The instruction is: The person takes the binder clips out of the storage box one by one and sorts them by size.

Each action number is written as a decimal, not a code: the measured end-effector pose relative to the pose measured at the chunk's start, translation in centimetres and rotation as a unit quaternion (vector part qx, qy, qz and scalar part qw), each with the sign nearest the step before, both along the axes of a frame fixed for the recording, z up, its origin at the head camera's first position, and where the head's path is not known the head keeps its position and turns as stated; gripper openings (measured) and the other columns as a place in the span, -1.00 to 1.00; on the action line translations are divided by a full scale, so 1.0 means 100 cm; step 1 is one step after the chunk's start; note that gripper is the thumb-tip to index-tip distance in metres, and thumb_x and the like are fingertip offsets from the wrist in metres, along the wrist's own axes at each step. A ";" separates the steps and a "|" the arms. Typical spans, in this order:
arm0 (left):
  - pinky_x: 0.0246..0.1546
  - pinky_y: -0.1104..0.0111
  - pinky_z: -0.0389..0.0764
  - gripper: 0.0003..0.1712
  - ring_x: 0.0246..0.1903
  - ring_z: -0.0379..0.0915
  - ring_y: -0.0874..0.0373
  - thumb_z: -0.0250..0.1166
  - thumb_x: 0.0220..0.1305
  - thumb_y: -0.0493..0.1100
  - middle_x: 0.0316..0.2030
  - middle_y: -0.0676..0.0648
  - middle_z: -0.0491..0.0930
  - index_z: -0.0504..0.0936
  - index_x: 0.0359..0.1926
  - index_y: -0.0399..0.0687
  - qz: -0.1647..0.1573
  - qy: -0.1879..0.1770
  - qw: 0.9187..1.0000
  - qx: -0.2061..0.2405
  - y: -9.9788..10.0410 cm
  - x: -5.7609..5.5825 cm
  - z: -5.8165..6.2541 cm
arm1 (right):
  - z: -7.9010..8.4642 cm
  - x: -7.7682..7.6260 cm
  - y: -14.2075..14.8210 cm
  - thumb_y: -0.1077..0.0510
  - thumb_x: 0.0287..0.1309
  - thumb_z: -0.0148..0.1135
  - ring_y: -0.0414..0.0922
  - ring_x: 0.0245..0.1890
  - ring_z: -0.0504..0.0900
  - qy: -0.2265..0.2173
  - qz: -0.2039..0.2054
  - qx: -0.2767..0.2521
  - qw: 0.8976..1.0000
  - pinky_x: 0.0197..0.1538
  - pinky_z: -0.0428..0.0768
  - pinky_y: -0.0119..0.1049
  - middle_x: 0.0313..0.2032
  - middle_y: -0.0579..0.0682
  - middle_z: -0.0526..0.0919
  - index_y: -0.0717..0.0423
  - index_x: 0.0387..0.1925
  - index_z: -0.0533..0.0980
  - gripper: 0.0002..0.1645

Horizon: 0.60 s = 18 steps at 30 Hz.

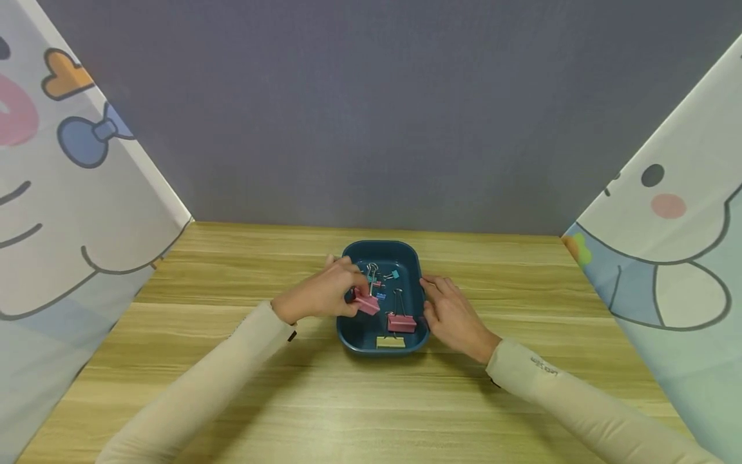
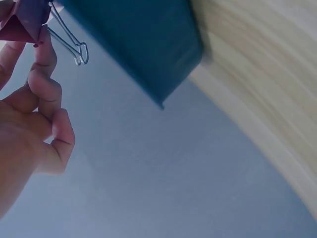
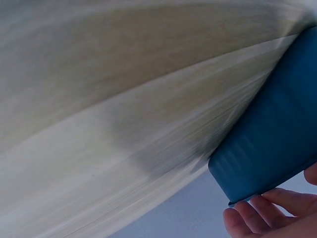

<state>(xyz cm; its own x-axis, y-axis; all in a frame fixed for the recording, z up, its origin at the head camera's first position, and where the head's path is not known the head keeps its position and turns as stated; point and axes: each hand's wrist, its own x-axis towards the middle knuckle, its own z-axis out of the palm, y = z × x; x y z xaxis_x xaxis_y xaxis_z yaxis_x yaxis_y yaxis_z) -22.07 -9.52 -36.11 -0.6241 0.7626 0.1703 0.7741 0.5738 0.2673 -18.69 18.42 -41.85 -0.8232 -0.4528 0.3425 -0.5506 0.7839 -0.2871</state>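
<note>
A pink binder clip (image 1: 367,303) is pinched between the fingers of my left hand (image 1: 333,288), over the left side of a dark blue tray (image 1: 415,283). In the left wrist view that binder clip (image 2: 27,22) shows its wire handles sticking out. My right hand (image 1: 458,319) rests against the tray's right rim; in the right wrist view, its fingertips touch the rim of the blue tray (image 3: 267,148). Inside the tray lie another pink binder clip (image 1: 401,323), a yellow binder clip (image 1: 391,342), a small teal clip (image 1: 395,274) and a small blue clip (image 1: 380,296).
The tray stands on a wood-grain table (image 1: 348,406). A grey panel (image 1: 371,116) rises behind the table, and cartoon-printed panels (image 1: 684,258) flank it left and right.
</note>
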 end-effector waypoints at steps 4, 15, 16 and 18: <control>-0.22 0.14 0.06 -0.84 -0.26 0.22 0.19 0.42 -0.06 -0.19 -0.39 0.20 0.48 0.65 -0.38 0.11 -0.001 0.016 1.000 0.018 -0.009 0.000 0.010 | -0.001 -0.001 -0.001 0.26 0.20 0.03 0.03 0.15 0.34 0.005 0.003 -0.003 1.000 0.20 0.31 -0.06 0.18 0.19 0.39 0.41 0.17 0.37 -0.49; -0.09 0.00 0.12 -0.81 -0.20 0.28 0.19 0.42 -0.09 -0.26 -0.34 0.18 0.50 0.66 -0.38 0.07 -0.002 0.040 0.996 0.079 -0.042 -0.001 0.025 | -0.002 -0.002 -0.002 0.25 0.20 0.00 0.03 0.15 0.34 0.003 0.009 -0.015 1.000 0.19 0.32 -0.07 0.19 0.18 0.37 0.42 0.19 0.35 -0.46; -0.08 -0.01 0.12 -0.81 -0.20 0.29 0.19 0.42 -0.09 -0.26 -0.33 0.18 0.51 0.66 -0.38 0.07 0.000 0.040 0.996 0.082 -0.046 -0.001 0.024 | -0.002 -0.002 -0.001 0.25 0.20 0.00 0.03 0.15 0.34 0.003 0.008 -0.015 1.000 0.20 0.32 -0.07 0.19 0.18 0.37 0.41 0.19 0.35 -0.46; -0.06 -0.03 0.11 -0.81 -0.19 0.30 0.19 0.42 -0.08 -0.25 -0.30 0.18 0.53 0.67 -0.37 0.07 0.002 0.038 0.995 0.088 -0.052 -0.003 0.022 | -0.003 -0.001 0.000 0.26 0.18 0.01 0.03 0.15 0.34 0.003 0.006 -0.016 1.000 0.19 0.32 -0.06 0.19 0.18 0.38 0.41 0.19 0.36 -0.47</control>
<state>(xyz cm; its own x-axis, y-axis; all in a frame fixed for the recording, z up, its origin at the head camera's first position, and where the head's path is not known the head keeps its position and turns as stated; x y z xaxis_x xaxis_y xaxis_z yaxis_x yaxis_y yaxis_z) -22.33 -14.69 -33.95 -0.6064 0.7146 0.3487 0.7944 0.5255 0.3046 -18.84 18.38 -42.20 -0.8158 -0.4515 0.3614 -0.5616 0.7679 -0.3082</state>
